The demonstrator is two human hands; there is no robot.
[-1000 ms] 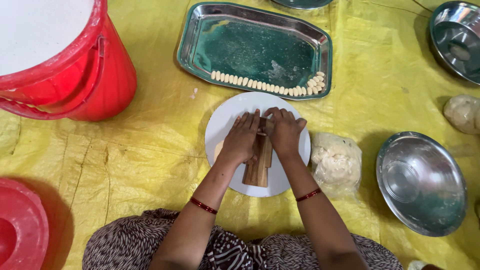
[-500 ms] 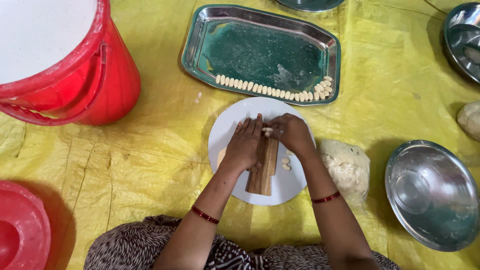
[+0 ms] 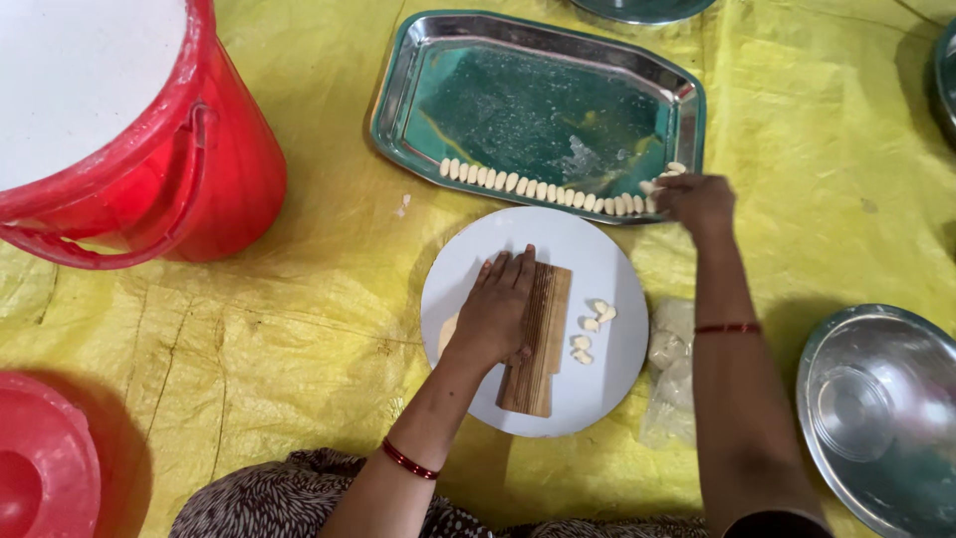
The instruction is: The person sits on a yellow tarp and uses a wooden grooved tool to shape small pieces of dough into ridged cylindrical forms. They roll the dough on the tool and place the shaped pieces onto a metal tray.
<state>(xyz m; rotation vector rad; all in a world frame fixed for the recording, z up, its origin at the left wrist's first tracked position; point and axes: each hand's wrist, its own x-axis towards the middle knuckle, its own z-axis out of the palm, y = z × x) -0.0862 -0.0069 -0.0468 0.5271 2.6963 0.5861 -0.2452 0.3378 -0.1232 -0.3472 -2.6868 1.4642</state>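
We are in the placing step: our right hand reaches to two o'clock, over the near right corner of the steel tray, fingers curled down at the end of the row of shaped dough pieces. Whether it grips a piece or has let go, we cannot tell. Our left hand lies flat and loose on the ridged wooden board, grasping nothing, steadying it on the white round plate straight ahead at twelve o'clock.

The next move, we judge, calls for taking one of the small cut dough bits lying just right of the board and pressing it along the ridges.

The shaped pieces look pale, small and oval, set side by side in a tidy line along the tray's near edge. A lump of dough in a clear bag waits at three o'clock, just beside the plate.
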